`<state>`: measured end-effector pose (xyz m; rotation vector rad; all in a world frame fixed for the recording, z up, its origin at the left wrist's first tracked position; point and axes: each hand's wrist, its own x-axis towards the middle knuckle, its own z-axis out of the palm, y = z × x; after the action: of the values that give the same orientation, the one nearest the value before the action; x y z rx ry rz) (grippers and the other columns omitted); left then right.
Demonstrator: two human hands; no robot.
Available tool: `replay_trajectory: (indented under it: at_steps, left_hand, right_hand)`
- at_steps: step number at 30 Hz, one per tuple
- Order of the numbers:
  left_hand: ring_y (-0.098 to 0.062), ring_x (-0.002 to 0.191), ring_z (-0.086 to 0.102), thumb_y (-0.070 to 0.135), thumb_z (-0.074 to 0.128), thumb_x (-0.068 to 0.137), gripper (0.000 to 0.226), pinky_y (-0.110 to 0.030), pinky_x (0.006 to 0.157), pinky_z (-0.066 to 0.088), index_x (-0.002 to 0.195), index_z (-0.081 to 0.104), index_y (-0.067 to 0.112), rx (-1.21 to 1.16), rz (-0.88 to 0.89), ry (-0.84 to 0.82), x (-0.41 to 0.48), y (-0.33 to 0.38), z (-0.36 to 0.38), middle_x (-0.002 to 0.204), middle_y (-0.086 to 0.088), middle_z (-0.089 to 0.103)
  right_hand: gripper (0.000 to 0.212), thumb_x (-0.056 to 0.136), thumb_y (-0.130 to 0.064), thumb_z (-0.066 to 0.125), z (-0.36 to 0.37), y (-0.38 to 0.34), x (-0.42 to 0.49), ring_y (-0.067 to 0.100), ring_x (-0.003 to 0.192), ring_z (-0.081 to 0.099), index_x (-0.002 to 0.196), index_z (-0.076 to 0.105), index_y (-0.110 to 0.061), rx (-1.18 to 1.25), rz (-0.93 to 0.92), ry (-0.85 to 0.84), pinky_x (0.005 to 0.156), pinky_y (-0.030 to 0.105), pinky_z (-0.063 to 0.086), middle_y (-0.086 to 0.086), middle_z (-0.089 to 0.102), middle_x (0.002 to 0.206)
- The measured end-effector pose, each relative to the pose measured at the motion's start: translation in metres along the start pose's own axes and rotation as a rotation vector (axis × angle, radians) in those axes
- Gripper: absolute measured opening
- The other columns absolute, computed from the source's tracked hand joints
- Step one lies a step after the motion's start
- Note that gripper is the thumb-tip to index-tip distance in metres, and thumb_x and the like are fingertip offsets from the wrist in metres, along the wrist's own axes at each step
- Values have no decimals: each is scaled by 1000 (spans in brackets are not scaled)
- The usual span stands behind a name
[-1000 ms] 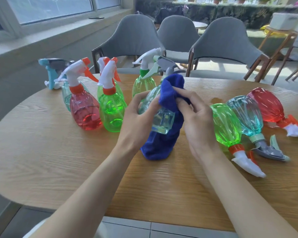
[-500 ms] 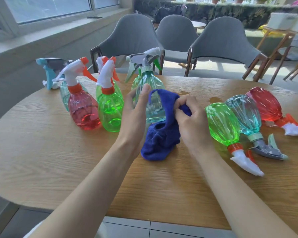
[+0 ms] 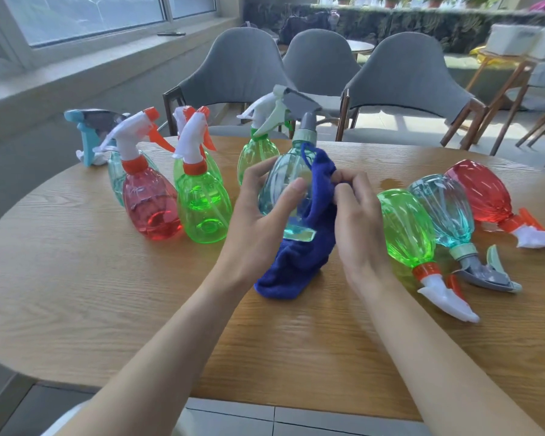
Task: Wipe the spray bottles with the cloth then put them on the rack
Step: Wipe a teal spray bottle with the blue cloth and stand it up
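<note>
my left hand (image 3: 258,221) has fingers + thumb curled round the clear teal plastic spray bottle w/ grey trigger (image 3: 283,180), upright over the middle of the round wooden table (image 3: 107,294). right hand (image 3: 356,215) pinches the dark blue fluffy cloth (image 3: 299,259) against the bottle's right side; the cloth's lower end rests on the surface. red plastic spray bottle (image 3: 151,202) stands toward the left edge, green plastic spray bottle (image 3: 406,228) lies toward the right edge.
</note>
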<state>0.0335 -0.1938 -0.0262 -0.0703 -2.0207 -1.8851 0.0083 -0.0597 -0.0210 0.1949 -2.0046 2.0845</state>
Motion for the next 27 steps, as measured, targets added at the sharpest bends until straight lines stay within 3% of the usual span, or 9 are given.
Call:
replay_trajectory:
  at_steps: [2,5,7,9,11,14,18,23,27]
  left_hand:
    - [5,111,68,26,71,103,41,-14,94,50,142,56,23,43,18,-62,-5,1,2,126,12,70]
    - [-4,117,69,30,75,101,44,-29,102,54,142,56,28,104,48,-92,-9,-1,5,129,14,70]
    - [-1,112,70,28,73,102,43,-22,97,55,142,57,25,90,50,-51,-8,1,5,125,13,71]
    - [1,112,69,25,72,103,44,-16,93,53,143,56,22,89,58,-16,-4,2,1,125,11,70]
    - [-2,120,66,28,73,103,47,-22,100,52,146,54,23,143,93,-34,-2,0,-2,131,10,67]
    - [-3,130,59,34,76,100,55,-24,110,47,148,53,25,310,185,-101,-5,-6,0,139,10,60]
    - [-1,129,55,37,77,97,61,-15,108,41,151,51,22,452,245,-126,-7,-12,3,141,9,56]
    - [-18,130,56,35,79,93,68,-32,109,46,153,49,20,606,361,-104,-3,-13,-1,143,3,51]
    - [-27,121,57,32,85,85,75,-35,105,47,150,52,16,699,483,-75,-5,-12,2,140,-3,55]
  right_hand:
    - [20,97,-23,47,-2,0,4,17,90,64,98,66,-30,21,22,29,90,46,53,-3,71,95]
    - [18,101,-34,51,-3,2,6,21,98,68,100,68,-36,84,27,31,99,54,54,-3,74,101]
    - [8,104,-37,59,0,5,2,14,95,67,100,65,-33,60,-32,-3,93,46,57,-7,71,99]
    - [9,106,-31,64,3,6,-3,5,92,66,103,59,-24,17,-81,-24,85,26,53,-5,70,101]
    - [13,106,-30,65,3,6,-2,0,87,65,101,57,-22,18,-86,-11,81,18,49,-10,69,96]
    - [20,105,-40,64,-1,5,5,5,80,61,99,56,-23,137,27,59,78,24,49,-12,64,86]
    - [26,101,-47,69,1,8,6,14,92,63,104,58,-23,290,172,75,89,39,51,0,64,99]
    - [32,93,-39,80,4,11,1,9,95,70,114,61,-24,247,172,46,86,31,55,-5,71,105]
    - [55,76,-59,82,5,13,7,22,105,73,114,65,-23,270,271,81,95,47,57,2,74,109]
